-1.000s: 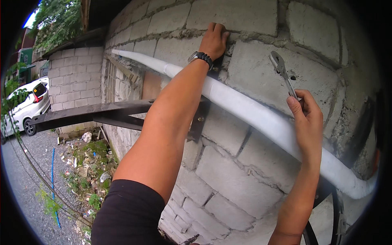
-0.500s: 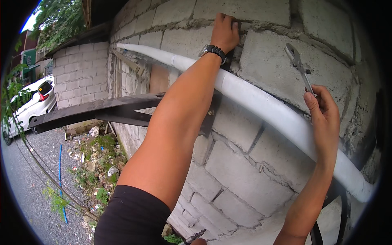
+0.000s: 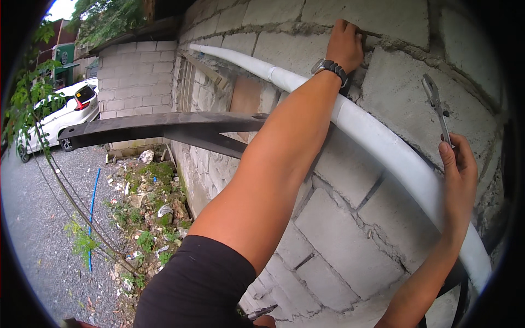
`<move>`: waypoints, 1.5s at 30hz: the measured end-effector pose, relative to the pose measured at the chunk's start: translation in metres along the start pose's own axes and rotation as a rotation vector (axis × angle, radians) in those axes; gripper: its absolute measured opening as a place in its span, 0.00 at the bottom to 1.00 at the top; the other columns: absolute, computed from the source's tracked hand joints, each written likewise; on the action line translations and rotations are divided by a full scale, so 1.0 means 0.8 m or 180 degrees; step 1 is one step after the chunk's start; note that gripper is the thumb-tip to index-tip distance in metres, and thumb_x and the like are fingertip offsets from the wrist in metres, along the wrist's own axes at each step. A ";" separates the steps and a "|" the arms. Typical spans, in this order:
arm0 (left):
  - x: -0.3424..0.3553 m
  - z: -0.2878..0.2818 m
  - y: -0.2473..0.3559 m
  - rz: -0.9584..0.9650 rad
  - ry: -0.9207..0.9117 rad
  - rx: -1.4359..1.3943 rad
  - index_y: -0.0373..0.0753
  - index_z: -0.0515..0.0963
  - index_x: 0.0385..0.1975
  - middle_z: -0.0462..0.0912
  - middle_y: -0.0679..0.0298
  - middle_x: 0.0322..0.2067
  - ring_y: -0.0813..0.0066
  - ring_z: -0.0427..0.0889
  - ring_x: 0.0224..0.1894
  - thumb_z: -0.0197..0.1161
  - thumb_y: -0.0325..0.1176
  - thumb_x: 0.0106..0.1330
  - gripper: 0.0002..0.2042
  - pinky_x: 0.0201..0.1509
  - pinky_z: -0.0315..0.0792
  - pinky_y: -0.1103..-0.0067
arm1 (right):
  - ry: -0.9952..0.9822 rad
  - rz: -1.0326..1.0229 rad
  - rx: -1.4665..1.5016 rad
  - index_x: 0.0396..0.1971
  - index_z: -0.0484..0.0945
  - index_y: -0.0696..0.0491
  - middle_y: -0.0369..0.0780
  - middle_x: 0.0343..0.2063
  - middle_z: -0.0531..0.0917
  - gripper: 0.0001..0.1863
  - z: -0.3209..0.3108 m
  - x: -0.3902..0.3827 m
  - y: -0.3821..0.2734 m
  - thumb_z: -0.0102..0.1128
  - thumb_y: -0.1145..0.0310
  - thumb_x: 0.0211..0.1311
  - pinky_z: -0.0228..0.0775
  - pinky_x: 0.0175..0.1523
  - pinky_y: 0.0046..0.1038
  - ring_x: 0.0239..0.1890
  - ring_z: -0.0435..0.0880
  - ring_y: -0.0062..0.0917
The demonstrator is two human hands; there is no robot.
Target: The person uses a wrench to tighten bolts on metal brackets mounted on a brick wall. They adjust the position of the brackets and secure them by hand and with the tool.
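My left hand (image 3: 345, 46), with a dark-banded watch (image 3: 331, 70) on its wrist, reaches over the pale pipe (image 3: 377, 139) to a mortar joint in the block wall (image 3: 350, 243). Its fingers curl against the wall, and whatever they grip is hidden. My right hand (image 3: 459, 167) is closed around the lower end of a metal wrench (image 3: 436, 104). The wrench points upward, its jaw end free in front of a large grey block. Just behind that forearm runs the lower part of the pipe.
A dark metal bracket (image 3: 158, 126) juts left from the wall behind my left arm. Rubble and weeds (image 3: 147, 213) line the wall's foot beside gravel (image 3: 65, 218). A white car (image 3: 65, 112) stands far left. At the bottom edge, a slim tool (image 3: 261, 312) shows beside a bit of skin.
The view has swung, so the wall, pipe and both arms sit farther right in the picture. My left hand keeps its spot on the wall; my right hand still holds the wrench.
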State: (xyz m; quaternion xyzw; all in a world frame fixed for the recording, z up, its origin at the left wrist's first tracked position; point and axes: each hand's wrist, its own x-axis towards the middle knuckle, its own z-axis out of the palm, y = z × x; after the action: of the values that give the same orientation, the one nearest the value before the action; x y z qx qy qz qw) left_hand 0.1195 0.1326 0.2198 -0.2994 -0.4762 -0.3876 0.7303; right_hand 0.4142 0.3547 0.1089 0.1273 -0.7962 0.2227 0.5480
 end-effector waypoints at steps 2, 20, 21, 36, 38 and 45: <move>-0.005 -0.009 -0.011 -0.0070 -0.0062 0.0204 0.37 0.81 0.40 0.75 0.51 0.47 0.46 0.78 0.51 0.64 0.33 0.69 0.07 0.53 0.76 0.59 | -0.0090 0.0026 0.0208 0.47 0.81 0.56 0.33 0.32 0.79 0.19 0.010 -0.001 0.004 0.63 0.53 0.73 0.65 0.47 0.22 0.37 0.74 0.18; -0.008 -0.008 0.004 -0.0191 -0.0295 0.0114 0.39 0.79 0.45 0.75 0.49 0.52 0.44 0.80 0.51 0.62 0.24 0.66 0.09 0.54 0.77 0.60 | -0.0130 -0.0005 -0.0017 0.47 0.80 0.56 0.30 0.30 0.76 0.17 -0.004 0.002 0.004 0.63 0.55 0.74 0.62 0.42 0.20 0.35 0.71 0.15; -0.011 -0.005 0.006 -0.0216 -0.0316 -0.0007 0.37 0.78 0.45 0.74 0.51 0.51 0.45 0.78 0.52 0.62 0.23 0.65 0.10 0.55 0.76 0.60 | -0.0129 0.0015 -0.0037 0.47 0.80 0.56 0.30 0.30 0.76 0.17 -0.003 0.001 0.008 0.63 0.55 0.74 0.62 0.42 0.20 0.35 0.71 0.15; 0.001 -0.003 0.015 -0.0276 0.0077 0.0312 0.40 0.81 0.39 0.77 0.54 0.44 0.49 0.81 0.44 0.69 0.38 0.65 0.10 0.47 0.77 0.59 | -0.0231 -0.0052 0.0106 0.46 0.79 0.56 0.30 0.30 0.75 0.16 -0.005 0.001 0.001 0.64 0.58 0.74 0.59 0.41 0.19 0.34 0.69 0.13; 0.006 -0.006 0.020 -0.0409 0.0007 0.0284 0.40 0.82 0.37 0.77 0.54 0.43 0.50 0.82 0.42 0.70 0.38 0.64 0.10 0.47 0.77 0.59 | -0.0185 -0.0037 -0.0014 0.46 0.80 0.56 0.30 0.30 0.76 0.16 -0.004 0.001 0.001 0.64 0.57 0.74 0.59 0.41 0.18 0.35 0.69 0.14; -0.008 -0.009 0.028 -0.0480 -0.0128 0.0500 0.40 0.81 0.40 0.76 0.53 0.46 0.49 0.83 0.44 0.66 0.34 0.67 0.07 0.46 0.79 0.60 | -0.0202 -0.0023 0.0140 0.46 0.80 0.56 0.29 0.31 0.75 0.15 -0.001 0.003 0.007 0.64 0.58 0.74 0.59 0.42 0.19 0.36 0.69 0.14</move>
State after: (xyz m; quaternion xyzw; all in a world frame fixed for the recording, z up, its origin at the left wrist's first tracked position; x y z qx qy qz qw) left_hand 0.1406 0.1402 0.2094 -0.2122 -0.5408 -0.3968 0.7106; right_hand 0.4119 0.3600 0.1103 0.1492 -0.8076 0.2340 0.5203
